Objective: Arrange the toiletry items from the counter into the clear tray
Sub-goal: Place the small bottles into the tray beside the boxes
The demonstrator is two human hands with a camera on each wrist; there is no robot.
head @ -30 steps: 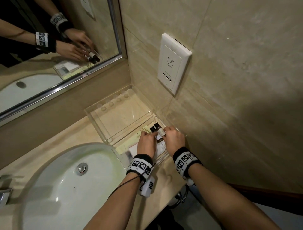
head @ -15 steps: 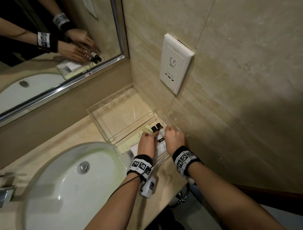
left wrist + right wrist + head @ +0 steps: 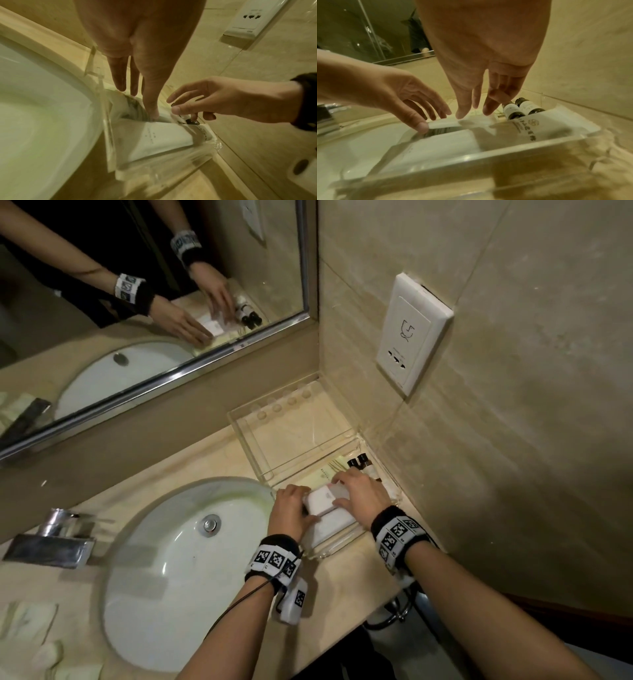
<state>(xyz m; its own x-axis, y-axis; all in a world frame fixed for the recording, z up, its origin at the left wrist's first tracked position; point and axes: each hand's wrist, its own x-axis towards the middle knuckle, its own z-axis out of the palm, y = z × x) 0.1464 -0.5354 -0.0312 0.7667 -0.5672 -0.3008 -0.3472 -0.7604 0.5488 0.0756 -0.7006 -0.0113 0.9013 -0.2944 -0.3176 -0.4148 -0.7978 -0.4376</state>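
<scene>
The clear tray (image 3: 239,419) stands in the counter corner, and its far compartment holds nothing. In the near compartment two small dark bottles (image 3: 359,462) (image 3: 520,108) lie side by side against the wall. White packets lie beside them, a large one (image 3: 330,527) (image 3: 159,138) nearest me. My left hand (image 3: 291,510) pinches the left end of a small white packet (image 3: 320,501), thumb in front and fingers behind. My right hand (image 3: 359,494) rests straight fingers on that packet's right end, just short of the bottles.
A white sink (image 3: 113,577) sits left of the tray, with a chrome faucet (image 3: 51,539) beyond it. A mirror (image 3: 137,302) lines the back wall and a white wall socket (image 3: 411,337) hangs above the tray. Pale folded cloth (image 3: 27,628) lies at bottom left.
Both hands have drawn back from the bottles toward me and onto the white packets. The bottles now lie uncovered by the wall.
</scene>
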